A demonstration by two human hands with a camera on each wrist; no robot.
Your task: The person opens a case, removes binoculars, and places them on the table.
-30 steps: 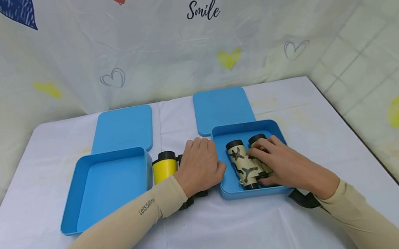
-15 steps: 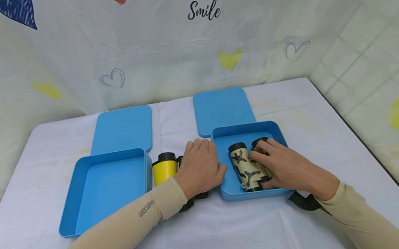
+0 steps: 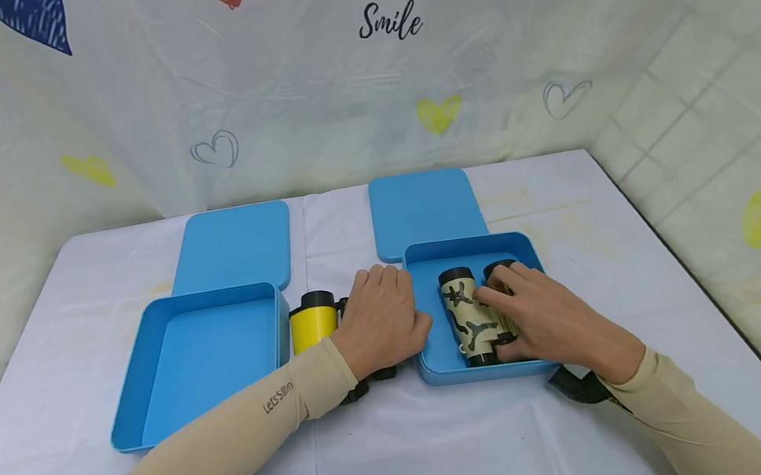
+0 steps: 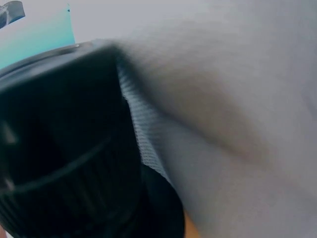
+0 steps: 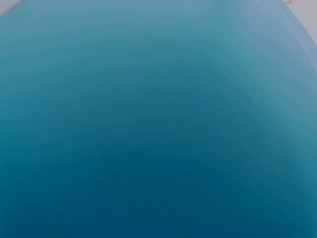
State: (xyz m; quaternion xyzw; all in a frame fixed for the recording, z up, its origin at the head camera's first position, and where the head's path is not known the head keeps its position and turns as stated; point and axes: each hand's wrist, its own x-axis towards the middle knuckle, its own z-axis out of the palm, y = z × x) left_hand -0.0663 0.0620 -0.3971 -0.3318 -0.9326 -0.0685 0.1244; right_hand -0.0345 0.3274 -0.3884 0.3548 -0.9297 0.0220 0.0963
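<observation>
In the head view, my right hand [image 3: 547, 316] reaches into the right blue box [image 3: 490, 371] and grips a pair of camouflage-print binoculars [image 3: 464, 314] by its right barrel. Those binoculars lie inside the box, eyepieces toward me, with the right barrel partly under my fingers. My left hand [image 3: 383, 316] is curled over a pair of yellow and black binoculars [image 3: 313, 326] on the table between the two boxes, and covers most of the right barrel. The left wrist view is filled by a black barrel end [image 4: 64, 144]. Only blue box wall [image 5: 158, 124] shows at the right wrist.
A second blue box [image 3: 217, 360], with nothing inside, stands on the left. Behind the boxes lie two flat blue lids [image 3: 235, 243], the right lid [image 3: 423, 208] close against its box. A white cloth [image 3: 414, 455] covers the table, and a printed curtain [image 3: 304, 80] hangs behind.
The camouflage binoculars have shifted slightly right and turned a little straighter inside the box, with my right hand on them. My left hand and the yellow binoculars have stayed in place.
</observation>
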